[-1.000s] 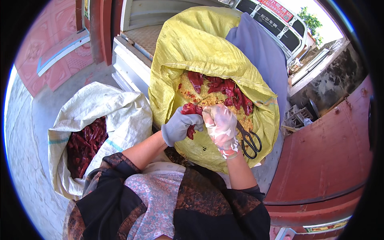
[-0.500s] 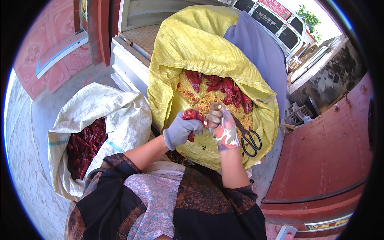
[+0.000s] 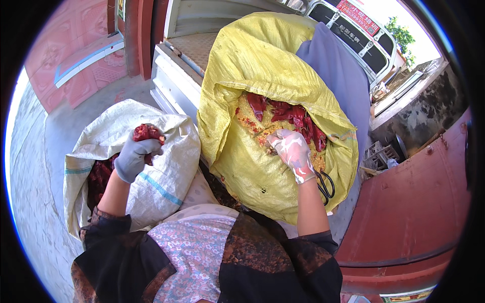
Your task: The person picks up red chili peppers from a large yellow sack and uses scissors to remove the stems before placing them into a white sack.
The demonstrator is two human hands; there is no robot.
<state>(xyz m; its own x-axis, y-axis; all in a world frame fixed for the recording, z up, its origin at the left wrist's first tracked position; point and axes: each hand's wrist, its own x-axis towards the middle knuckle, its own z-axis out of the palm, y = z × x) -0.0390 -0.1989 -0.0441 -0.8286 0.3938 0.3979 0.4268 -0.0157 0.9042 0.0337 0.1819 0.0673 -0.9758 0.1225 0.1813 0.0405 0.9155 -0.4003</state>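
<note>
My left hand (image 3: 132, 157), in a grey glove, is closed around wrinkled dried red chili peppers (image 3: 147, 133), raised over the white woven sack (image 3: 164, 166). More dark red chilies (image 3: 98, 178) show in that sack's mouth, partly behind my left wrist. My right hand (image 3: 292, 151), in a patterned pink and white glove, is over the open yellow sack (image 3: 242, 171). Its fingers are curled together, and whatever is in them is hidden. Black-handled scissors (image 3: 327, 188) stick out beside my right wrist, their blades covered. Inside the yellow sack are red chilies (image 3: 290, 112) and yellowish bits with seeds (image 3: 250, 118).
Behind the yellow sack are a white truck bed (image 3: 174, 76) and a blue-grey cloth (image 3: 341, 65). A red metal panel (image 3: 409, 202) stands on the right. A pink tiled wall (image 3: 76, 35) rises at far left, beside the grey floor (image 3: 55, 151).
My left hand has moved away from my right hand, leftward to above the white sack, carrying the chilies. My right hand stays over the yellow sack. The whole view has shifted slightly.
</note>
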